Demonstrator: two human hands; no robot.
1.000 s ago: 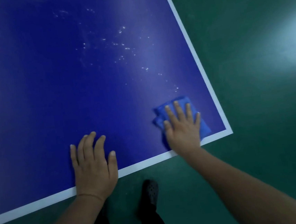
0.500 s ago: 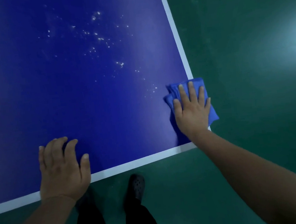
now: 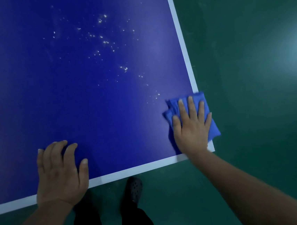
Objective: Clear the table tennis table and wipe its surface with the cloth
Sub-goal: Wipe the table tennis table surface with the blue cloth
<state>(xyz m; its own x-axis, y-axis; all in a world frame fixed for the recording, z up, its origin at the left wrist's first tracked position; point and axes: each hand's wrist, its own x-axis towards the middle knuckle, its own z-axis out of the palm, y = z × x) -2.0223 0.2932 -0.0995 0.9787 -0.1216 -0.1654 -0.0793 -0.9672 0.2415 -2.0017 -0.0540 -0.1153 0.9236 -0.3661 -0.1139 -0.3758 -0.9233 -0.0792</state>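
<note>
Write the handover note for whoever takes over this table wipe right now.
Right hand: flat, fingers straight, pressing the folded blue cloth at the table's near right corner; the cloth overhangs the right edge.
Left hand: resting on the table tennis table near its front edge, fingers bent, holding nothing.
Done: nothing but the cloth lies on the visible part of the table.
Left: white specks are scattered over the blue surface beyond the cloth; wipe those.

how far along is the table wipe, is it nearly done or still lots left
Clearing looks done: nothing but droplets lies on the visible part of the table tennis table. In hand: the right hand presses the folded blue cloth flat at the near right corner, partly overhanging the edge, while the left hand rests on the near edge. Left: the scattered white droplets further in, so much wiping likely remains.
</note>
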